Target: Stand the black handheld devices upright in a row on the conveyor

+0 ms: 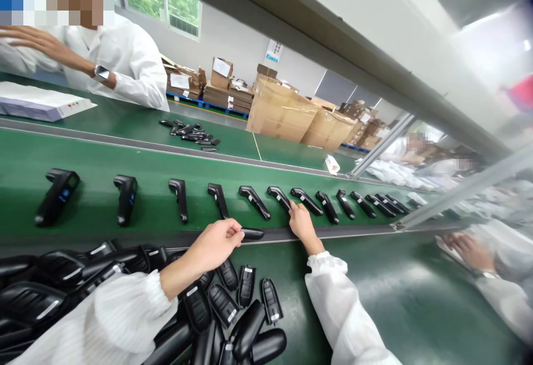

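My left hand [216,243] pinches one end of a black plastic shell [252,234] lying on the metal rail at the belt's near edge. My right hand [302,223] reaches onto the green conveyor belt [91,156], its fingertips touching a black handheld scanner [280,197] in a long row of scanners [216,198] that runs left to right. A heap of black shells [233,304] lies on the bench under my left forearm. Both my sleeves are white.
A person in a white coat [125,59] stands across the belt at the upper left, arm stretched over a white box [41,104]. Small black parts [194,133] lie on the far bench. Cardboard cartons [287,112] stand behind. Another person's hand [468,248] rests at right.
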Available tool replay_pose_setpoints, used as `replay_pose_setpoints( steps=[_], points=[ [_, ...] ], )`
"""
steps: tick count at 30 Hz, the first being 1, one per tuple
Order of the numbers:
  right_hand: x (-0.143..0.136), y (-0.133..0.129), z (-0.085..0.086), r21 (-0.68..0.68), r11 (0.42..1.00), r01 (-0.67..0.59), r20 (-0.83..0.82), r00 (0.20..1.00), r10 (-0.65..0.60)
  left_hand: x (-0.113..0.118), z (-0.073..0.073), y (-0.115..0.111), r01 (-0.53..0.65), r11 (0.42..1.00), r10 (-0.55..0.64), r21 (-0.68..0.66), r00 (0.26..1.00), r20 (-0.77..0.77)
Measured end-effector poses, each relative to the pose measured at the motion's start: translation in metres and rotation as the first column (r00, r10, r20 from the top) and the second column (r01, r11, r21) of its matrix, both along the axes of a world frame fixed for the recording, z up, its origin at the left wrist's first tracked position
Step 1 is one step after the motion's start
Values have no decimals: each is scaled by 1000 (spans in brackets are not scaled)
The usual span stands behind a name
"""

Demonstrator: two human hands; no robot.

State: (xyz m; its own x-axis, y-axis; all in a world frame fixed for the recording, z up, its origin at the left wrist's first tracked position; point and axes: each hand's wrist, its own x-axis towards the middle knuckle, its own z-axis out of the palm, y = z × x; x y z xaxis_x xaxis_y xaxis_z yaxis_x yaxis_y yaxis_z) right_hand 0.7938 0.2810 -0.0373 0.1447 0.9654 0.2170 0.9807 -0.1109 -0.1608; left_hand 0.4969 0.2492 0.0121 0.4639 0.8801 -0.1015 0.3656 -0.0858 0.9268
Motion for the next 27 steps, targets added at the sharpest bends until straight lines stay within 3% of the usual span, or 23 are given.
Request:
replay_pose_setpoints(
  steps=[5, 7, 9, 11, 12, 14, 17, 19, 21, 24, 27],
  points=[
    [-1, -6, 12, 64, 995, 78, -39, 996, -76, 14, -1, -3, 25, 999, -26, 25, 1000, 17],
    [-9, -20, 28, 140, 989, 44, -186, 982, -17, 19, 1, -4, 43, 998, -43, 41, 999, 17],
    [-22, -39, 48, 129, 977, -168, -428, 880, 208, 25, 3, -4, 54, 996, -55, 66, 998, 14],
    [-38, -56, 68, 51, 890, -453, -606, 695, 388, 30, 7, -3, 64, 993, -65, 99, 998, 5],
    [-45, -62, 76, 6, 838, -546, -638, 643, 424, 32, 10, -4, 67, 991, -67, 116, 998, -4],
    [-53, -64, 84, -49, 801, -596, -614, 651, 446, 34, 17, -8, 55, 987, -52, 153, 998, -27],
    [-45, -49, 76, 10, 894, -447, -531, 756, 384, 31, 25, -26, 127, 928, -37, 350, 967, -254],
    [-32, -32, 61, 69, 948, -310, -462, 832, 306, 27, 26, -42, 308, 839, -46, 449, 861, -506],
    [-21, -16, 43, 62, 967, -246, -362, 898, 252, 25, 22, -56, 471, 772, -64, 427, 726, -685],
    [-16, 1, 21, 14, 979, -205, -257, 945, 201, 27, 12, -68, 552, 732, -76, 398, 647, -758],
    [-19, 12, 10, 29, 989, -142, -216, 966, 145, 27, 8, -62, 533, 755, -141, 382, 701, -699]
  ],
)
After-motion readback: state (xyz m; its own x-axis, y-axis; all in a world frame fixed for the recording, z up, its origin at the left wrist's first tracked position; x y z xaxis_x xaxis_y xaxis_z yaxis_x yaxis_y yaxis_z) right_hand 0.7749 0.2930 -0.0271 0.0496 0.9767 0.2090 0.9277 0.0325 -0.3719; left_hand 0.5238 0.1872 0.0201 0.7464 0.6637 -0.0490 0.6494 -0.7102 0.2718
